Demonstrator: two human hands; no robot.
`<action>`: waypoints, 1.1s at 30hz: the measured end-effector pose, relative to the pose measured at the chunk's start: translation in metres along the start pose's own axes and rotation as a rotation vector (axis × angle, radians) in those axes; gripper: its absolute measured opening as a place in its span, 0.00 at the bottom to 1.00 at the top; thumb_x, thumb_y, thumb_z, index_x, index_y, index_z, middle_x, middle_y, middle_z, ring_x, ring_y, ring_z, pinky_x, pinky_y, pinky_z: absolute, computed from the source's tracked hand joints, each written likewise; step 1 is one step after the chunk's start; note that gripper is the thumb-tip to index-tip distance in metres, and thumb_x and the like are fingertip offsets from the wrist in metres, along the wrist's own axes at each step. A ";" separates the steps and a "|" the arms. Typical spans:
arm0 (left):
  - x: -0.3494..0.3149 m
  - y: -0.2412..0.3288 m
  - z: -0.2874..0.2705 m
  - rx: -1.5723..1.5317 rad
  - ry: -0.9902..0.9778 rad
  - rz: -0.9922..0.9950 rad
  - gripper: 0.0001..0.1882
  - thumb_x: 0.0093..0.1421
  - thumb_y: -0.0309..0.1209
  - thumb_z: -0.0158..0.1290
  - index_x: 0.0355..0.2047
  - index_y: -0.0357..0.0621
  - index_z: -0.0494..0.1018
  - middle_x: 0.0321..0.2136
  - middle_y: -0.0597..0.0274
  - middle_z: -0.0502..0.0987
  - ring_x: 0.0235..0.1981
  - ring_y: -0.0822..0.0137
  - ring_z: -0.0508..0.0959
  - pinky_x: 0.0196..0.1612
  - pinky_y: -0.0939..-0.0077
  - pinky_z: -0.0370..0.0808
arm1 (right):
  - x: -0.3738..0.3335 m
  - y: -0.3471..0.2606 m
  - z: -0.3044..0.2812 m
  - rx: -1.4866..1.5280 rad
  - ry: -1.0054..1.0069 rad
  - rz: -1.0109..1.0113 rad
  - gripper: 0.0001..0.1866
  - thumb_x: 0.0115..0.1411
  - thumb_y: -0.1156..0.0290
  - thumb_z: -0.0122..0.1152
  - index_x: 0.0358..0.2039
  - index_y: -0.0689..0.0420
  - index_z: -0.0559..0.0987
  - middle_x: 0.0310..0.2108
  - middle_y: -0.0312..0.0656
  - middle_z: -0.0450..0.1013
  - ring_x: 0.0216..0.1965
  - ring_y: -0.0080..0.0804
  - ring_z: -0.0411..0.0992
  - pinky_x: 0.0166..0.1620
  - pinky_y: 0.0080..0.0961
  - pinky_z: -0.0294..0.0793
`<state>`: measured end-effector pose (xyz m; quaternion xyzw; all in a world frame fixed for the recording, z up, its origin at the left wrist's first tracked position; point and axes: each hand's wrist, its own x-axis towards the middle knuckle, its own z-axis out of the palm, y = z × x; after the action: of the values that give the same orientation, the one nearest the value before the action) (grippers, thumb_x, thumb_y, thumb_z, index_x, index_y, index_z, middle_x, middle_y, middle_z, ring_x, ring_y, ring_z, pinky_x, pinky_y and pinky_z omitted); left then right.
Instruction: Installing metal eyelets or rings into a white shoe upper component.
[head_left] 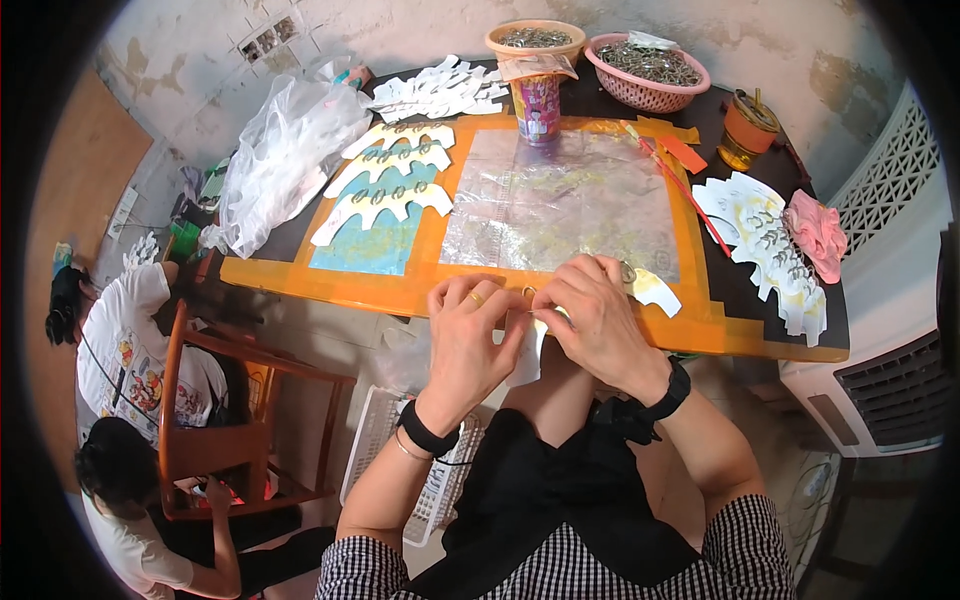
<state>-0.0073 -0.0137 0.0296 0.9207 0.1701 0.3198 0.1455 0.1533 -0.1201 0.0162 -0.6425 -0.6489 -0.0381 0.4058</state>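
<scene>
The person is wearing black-and-white checked fabric sleeves, black wristbands left and right, a thin left bracelet and gold-coloured ring.

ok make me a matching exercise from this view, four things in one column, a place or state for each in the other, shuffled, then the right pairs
Things
1. left hand
2. pink plastic basket
3. pink cloth
4. purple cup

Place or state
A. standing at the far edge of the clear plastic sheet
B. wearing a gold-coloured ring
C. crumpled beside white cutouts on the right
D. filled with small metal pieces

Pairs: 1-B, 2-D, 3-C, 4-A
</scene>
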 end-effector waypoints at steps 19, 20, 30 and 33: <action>-0.007 -0.006 -0.002 0.102 -0.011 0.072 0.08 0.55 0.25 0.65 0.35 0.49 0.80 0.38 0.70 0.83 0.55 0.63 0.79 0.64 0.54 0.63 | 0.006 -0.003 -0.012 -0.346 -0.084 -0.406 0.04 0.53 0.73 0.60 0.31 0.56 0.76 0.31 0.36 0.68 0.41 0.32 0.72 0.61 0.43 0.66; -0.007 -0.006 -0.003 0.091 -0.023 0.075 0.08 0.55 0.25 0.65 0.35 0.49 0.80 0.38 0.70 0.83 0.55 0.62 0.79 0.64 0.53 0.63 | 0.005 -0.004 -0.013 -0.392 -0.096 -0.452 0.04 0.52 0.73 0.60 0.31 0.56 0.77 0.30 0.36 0.68 0.41 0.32 0.72 0.60 0.43 0.67; -0.008 -0.005 -0.006 0.095 -0.036 0.090 0.10 0.52 0.24 0.66 0.34 0.50 0.81 0.39 0.73 0.83 0.56 0.61 0.78 0.65 0.51 0.63 | 0.013 -0.011 -0.019 -0.494 -0.213 -0.518 0.05 0.49 0.72 0.61 0.25 0.60 0.77 0.26 0.40 0.69 0.36 0.36 0.71 0.55 0.39 0.71; -0.009 -0.007 -0.006 0.097 -0.041 0.109 0.10 0.51 0.24 0.64 0.35 0.48 0.80 0.40 0.70 0.82 0.55 0.61 0.78 0.66 0.47 0.62 | 0.014 -0.012 -0.020 -0.466 -0.259 -0.506 0.06 0.48 0.74 0.61 0.27 0.60 0.76 0.29 0.42 0.70 0.37 0.37 0.72 0.56 0.45 0.72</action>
<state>-0.0196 -0.0104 0.0270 0.9410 0.1318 0.2995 0.0863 0.1543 -0.1220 0.0432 -0.5364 -0.8071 -0.2024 0.1409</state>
